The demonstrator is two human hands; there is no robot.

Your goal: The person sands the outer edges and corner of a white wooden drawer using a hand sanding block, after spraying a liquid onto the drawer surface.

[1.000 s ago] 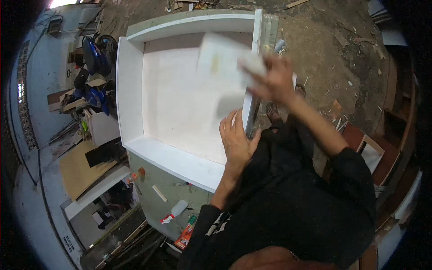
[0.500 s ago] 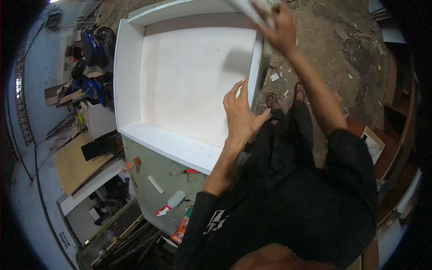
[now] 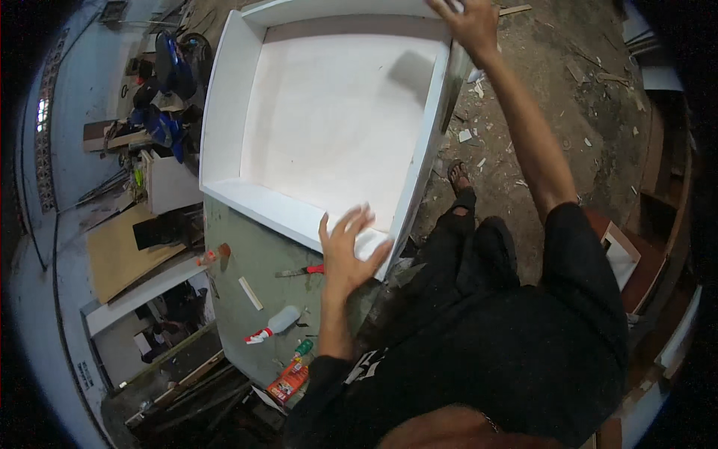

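- White open drawer-like box lies flat on the green-grey worktop, its open side up and its low walls framing a pale bottom panel; a dark, blocky shadow falls on the panel toward its far right.
- Left hand is at the near wall, close to the box's near right corner, fingers spread and bent; whether they touch the wall, I cannot tell.
- Right hand is by the far right corner, partly cut off by the upper edge; I cannot tell whether its fingers grip anything.
- Red-handled scraper lies on the worktop just left of the left hand.
- Pale spray bottle with a red nozzle lies on its side, nearer the person.
- Orange container with a green cap lies beside the left sleeve.
- Thin pale strip rests between scraper and spray bottle, farther left.
- Wood scraps and white chips litter the floor at right.
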